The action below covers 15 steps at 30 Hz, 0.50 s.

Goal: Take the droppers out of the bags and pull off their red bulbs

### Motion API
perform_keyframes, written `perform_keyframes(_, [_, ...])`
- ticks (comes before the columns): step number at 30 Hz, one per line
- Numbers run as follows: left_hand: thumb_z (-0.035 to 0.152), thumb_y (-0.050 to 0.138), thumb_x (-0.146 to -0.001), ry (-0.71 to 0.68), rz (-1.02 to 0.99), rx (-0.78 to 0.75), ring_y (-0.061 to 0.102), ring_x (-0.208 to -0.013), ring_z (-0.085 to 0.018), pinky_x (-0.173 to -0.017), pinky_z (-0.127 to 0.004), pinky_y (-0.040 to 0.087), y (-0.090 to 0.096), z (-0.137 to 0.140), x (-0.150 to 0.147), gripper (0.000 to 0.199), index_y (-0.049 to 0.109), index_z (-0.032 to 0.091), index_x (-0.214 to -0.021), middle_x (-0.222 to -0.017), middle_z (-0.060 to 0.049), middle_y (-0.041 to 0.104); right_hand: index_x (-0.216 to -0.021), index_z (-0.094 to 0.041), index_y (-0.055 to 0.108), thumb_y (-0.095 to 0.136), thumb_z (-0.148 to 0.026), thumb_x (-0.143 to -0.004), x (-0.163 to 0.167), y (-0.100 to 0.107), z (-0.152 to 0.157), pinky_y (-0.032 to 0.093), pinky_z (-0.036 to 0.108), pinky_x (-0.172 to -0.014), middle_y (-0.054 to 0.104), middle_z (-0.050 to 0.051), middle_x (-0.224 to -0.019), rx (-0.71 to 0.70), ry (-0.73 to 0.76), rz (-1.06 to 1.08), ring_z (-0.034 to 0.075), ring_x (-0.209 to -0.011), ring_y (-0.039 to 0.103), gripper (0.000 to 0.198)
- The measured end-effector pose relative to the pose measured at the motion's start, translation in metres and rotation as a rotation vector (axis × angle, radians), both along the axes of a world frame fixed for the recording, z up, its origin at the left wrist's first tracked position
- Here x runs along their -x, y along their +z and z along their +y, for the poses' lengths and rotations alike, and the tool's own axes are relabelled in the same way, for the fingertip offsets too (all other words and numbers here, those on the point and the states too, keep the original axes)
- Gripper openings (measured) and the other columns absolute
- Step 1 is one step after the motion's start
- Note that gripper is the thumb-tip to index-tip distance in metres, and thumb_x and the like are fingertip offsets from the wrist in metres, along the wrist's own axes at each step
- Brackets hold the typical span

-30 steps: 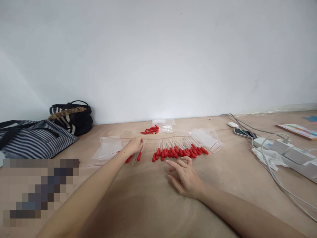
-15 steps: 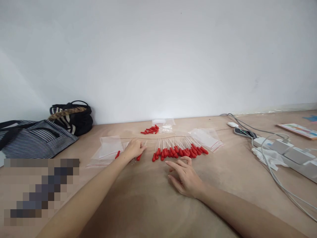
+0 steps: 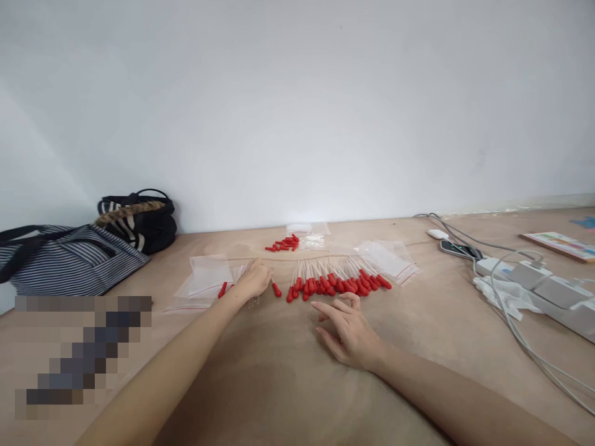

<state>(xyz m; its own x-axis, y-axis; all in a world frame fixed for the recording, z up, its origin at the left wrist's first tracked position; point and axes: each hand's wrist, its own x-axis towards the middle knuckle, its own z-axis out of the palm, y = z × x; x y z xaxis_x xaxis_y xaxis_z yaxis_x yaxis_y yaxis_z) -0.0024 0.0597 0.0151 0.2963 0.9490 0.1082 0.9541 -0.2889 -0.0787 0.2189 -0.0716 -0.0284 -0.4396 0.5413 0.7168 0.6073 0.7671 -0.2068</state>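
Note:
My left hand (image 3: 255,279) is closed, its fingertips curled down at the thin tube of a dropper whose red bulb (image 3: 277,290) points toward me. Much of that tube is hidden by the hand. Beneath and left of this hand show several thin clear tubes (image 3: 253,302) and another red bulb (image 3: 222,289). A wide row of droppers (image 3: 339,284) with red bulbs lies to the right, bulbs at the near side. Just in front of that row rests my right hand (image 3: 351,331), open and holding nothing, its fingers loosely bent and apart.
Loose red bulbs (image 3: 283,243) lie at the back beside clear tubes (image 3: 312,241). Clear zip bags (image 3: 209,275) lie left, with another bag (image 3: 390,259) right. A striped bag (image 3: 79,263) stands far left. Cables, a phone (image 3: 458,249) and a power strip (image 3: 553,291) occupy the right.
The dropper at my left hand has swung, its bulb now farther right and nearer the row. My left hand has shifted slightly. The right hand has stayed in place.

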Motion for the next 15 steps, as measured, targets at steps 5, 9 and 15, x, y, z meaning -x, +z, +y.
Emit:
perform_keyframes(5, [0.041, 0.034, -0.083, 0.058, -0.005, -0.051, 0.055, -0.091, -0.026, -0.079, -0.034, 0.04, 0.006, -0.02, -0.01, 0.046, 0.066, 0.013, -0.067, -0.086, -0.014, 0.062, -0.122, -0.016, 0.032, 0.043, -0.014, -0.08, 0.0, -0.001, 0.001, 0.027, 0.042, -0.083, 0.063, 0.003, -0.08, 0.006, 0.002, -0.004, 0.016, -0.073, 0.053, 0.044])
perform_keyframes(9, [0.04, 0.048, -0.072, 0.108, 0.002, -0.044, 0.058, -0.085, -0.03, -0.072, -0.037, 0.042, 0.004, -0.029, -0.023, 0.034, 0.066, 0.013, -0.062, -0.076, -0.016, 0.065, -0.121, -0.016, 0.033, 0.043, -0.014, -0.079, 0.0, -0.001, 0.001, 0.028, 0.041, -0.082, 0.063, 0.002, -0.079, -0.001, 0.002, -0.003, 0.016, -0.072, 0.053, 0.043])
perform_keyframes(15, [0.026, 0.046, -0.074, 0.087, -0.027, -0.08, 0.058, -0.085, -0.029, -0.073, -0.037, 0.042, 0.009, -0.036, -0.028, 0.024, 0.063, 0.011, -0.067, -0.079, -0.016, 0.063, -0.119, -0.015, 0.036, 0.043, -0.014, -0.079, 0.0, 0.0, 0.0, 0.027, 0.04, -0.082, 0.063, 0.002, -0.078, -0.016, -0.011, -0.007, 0.016, -0.072, 0.052, 0.041])
